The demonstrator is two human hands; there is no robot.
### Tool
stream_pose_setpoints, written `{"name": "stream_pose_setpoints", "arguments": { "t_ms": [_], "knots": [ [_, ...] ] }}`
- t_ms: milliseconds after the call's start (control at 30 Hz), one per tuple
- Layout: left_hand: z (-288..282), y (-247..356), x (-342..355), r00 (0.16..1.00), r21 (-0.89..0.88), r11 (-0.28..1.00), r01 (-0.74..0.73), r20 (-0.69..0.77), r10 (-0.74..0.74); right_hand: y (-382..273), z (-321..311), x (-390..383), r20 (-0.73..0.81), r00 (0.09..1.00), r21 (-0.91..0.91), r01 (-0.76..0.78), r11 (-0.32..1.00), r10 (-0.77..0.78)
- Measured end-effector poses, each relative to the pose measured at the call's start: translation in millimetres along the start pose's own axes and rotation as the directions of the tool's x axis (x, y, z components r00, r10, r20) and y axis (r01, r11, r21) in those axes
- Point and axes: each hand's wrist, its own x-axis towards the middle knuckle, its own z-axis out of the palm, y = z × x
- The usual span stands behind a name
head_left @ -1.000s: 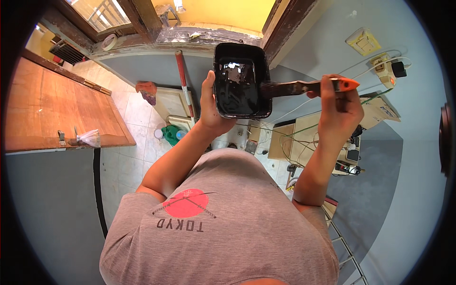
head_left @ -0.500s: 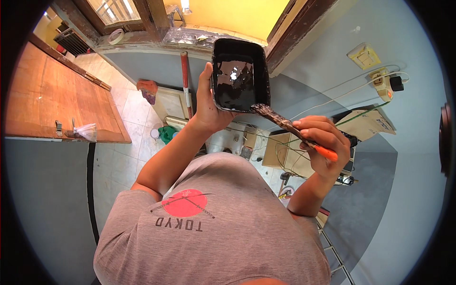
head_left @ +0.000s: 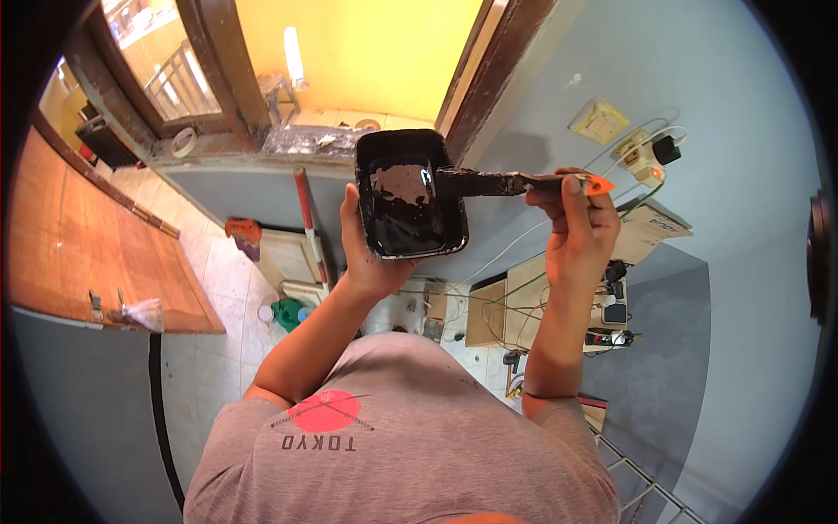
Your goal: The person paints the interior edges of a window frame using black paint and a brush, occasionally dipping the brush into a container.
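My left hand (head_left: 371,260) is closed around the left side and underside of a black rectangular tub (head_left: 371,234), its thumb along the outer wall. Dark, glossy paint (head_left: 403,218) lies inside and reflects the light. An orange-handled paintbrush (head_left: 489,183) is pinched in my right hand (head_left: 580,214), near the handle's end. The brush lies almost level, its dark-coated head reaching over the tub's right rim. Whether the bristle tips touch the paint cannot be made out. The fingers of my left hand under the tub are hidden.
Ahead is a weathered wooden window frame (head_left: 236,74) with a tape roll (head_left: 183,142) on its sill. Wall sockets (head_left: 642,162) with plugs and cables are at right, above a cluttered cardboard-topped table (head_left: 546,306). A wooden door (head_left: 105,236) stands at left; a ladder (head_left: 642,476) is lower right.
My right hand has moved up, turning the brush from a slant at the tub's lower right corner to level across its right rim. The tub sits lower and slightly left in view.
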Motion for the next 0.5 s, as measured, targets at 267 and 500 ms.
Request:
{"name": "stream_pose_setpoints", "arguments": {
  "t_ms": [267, 500],
  "knots": [
    [24, 1, 7, 0.996, -0.008, 1.0, -0.025, 0.087, 0.025, -3, -1, 28, 0.128, 0.987, -0.033, -0.096, 0.995, 0.099],
    [32, 7, 19, 0.995, -0.037, 0.999, 0.018, 0.102, -0.014, -29, 15, 36, 0.301, 0.886, -0.112, 0.399, 0.91, -0.351]
  ]
}}
